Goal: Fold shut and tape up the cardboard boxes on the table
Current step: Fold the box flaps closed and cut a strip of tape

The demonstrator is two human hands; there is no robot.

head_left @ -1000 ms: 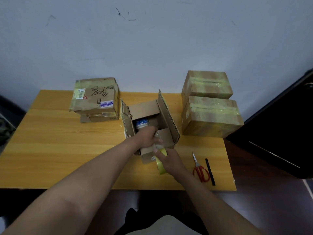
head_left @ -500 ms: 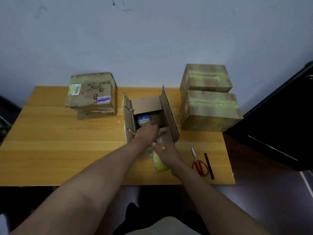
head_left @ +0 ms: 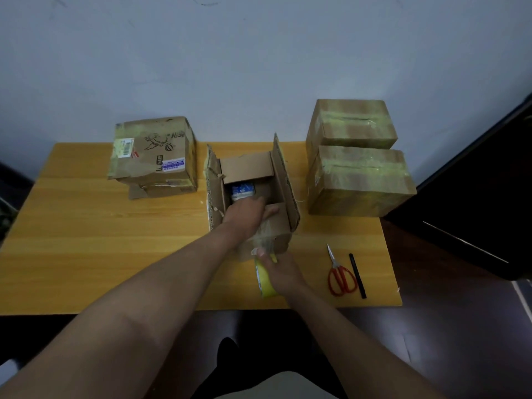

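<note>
An open cardboard box (head_left: 283,180) stands mid-table with its side flaps up and a blue-and-white item (head_left: 242,190) inside. My left hand (head_left: 247,217) rests on the near flap, fingers laid flat over its edge, pressing it down. My right hand (head_left: 280,272) grips a yellow tape roll (head_left: 263,279) just in front of the box. A clear strip of tape (head_left: 263,236) runs from the roll up the box's near face toward my left hand.
A worn printed box (head_left: 152,154) sits at the back left of the wooden table (head_left: 86,240). Two taped boxes (head_left: 357,174) are stacked at the back right. Red-handled scissors (head_left: 339,273) and a black pen (head_left: 357,275) lie right of my right hand. A dark cabinet stands beyond the table's right edge.
My right hand has drawn the tape roll back toward me, stretching tape down the box's near face. My left hand has slid further onto the near flap.
</note>
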